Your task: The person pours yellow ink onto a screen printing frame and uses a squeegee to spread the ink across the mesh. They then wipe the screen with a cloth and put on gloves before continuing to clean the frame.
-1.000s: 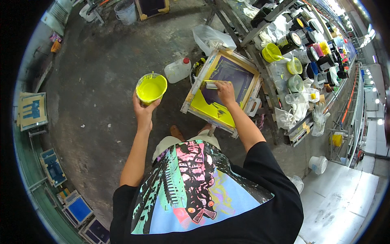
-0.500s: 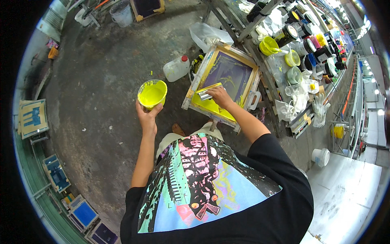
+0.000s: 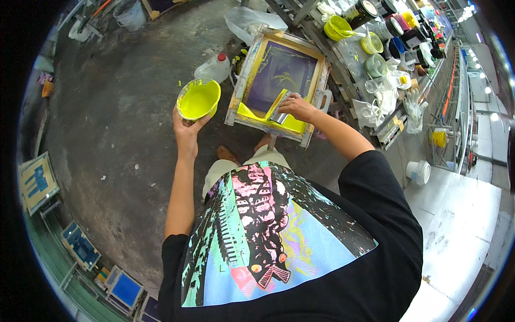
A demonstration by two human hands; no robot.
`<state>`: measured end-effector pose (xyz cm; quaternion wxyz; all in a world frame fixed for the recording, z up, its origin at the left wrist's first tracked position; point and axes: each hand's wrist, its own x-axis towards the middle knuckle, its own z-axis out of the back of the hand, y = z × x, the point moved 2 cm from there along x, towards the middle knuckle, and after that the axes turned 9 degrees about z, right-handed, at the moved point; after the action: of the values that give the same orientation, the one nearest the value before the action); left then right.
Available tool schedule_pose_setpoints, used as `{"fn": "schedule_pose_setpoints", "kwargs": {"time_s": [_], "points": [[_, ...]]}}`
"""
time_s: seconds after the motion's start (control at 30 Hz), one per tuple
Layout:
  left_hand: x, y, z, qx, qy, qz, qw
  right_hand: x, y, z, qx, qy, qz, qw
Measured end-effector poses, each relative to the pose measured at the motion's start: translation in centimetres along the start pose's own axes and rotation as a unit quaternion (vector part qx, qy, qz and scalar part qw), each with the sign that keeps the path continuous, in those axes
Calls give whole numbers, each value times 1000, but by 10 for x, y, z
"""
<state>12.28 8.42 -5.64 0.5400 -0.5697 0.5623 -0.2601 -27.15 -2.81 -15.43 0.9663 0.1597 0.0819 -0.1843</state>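
Note:
My left hand (image 3: pixel 186 133) is wrapped round the lower side of a clear plastic tub (image 3: pixel 211 111), tilted a little, with bright yellow ink inside. To its right a wooden-framed printing screen (image 3: pixel 249 67) with purple mesh (image 3: pixel 279 70) lies on a stand. Yellow ink (image 3: pixel 294 123) is pooled along its near end. My right hand (image 3: pixel 298 107) grips a short squeegee (image 3: pixel 277 111) with a silver metal handle; its edge is coated yellow and slants over the ink. Whether that edge touches the mesh I cannot tell.
A white jug (image 3: pixel 213 70) with a red cap and a plastic bag (image 3: pixel 252 24) are beyond the screen. On the right, a bench holds ink jars (image 3: pixel 360 12), a yellow bowl (image 3: pixel 337 28) and crumpled wipes (image 3: pixel 387 99). A white bucket (image 3: pixel 418 172) stands farther right.
The squeegee has swung from nearly crosswise to a steep slant and sits nearer the ink pool. The tub is still in my left hand, turned slightly. The whole view has shifted.

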Motion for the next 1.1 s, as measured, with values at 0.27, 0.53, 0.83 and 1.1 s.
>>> {"fn": "schedule_pose_setpoints", "kwargs": {"time_s": [0.27,0.53,0.83,1.1], "points": [[30,53,-28,39,56,45,997,-20,33,-3,6,-182,-208,961],[23,100,-26,94,69,120,986,12,9,-5,153,-228,-316,908],[-1,106,-30,110,22,166,980,51,-62,-28,316,-15,-281,906],[-15,133,-32,124,-10,122,985,50,-98,-42,535,118,-287,786]]}}
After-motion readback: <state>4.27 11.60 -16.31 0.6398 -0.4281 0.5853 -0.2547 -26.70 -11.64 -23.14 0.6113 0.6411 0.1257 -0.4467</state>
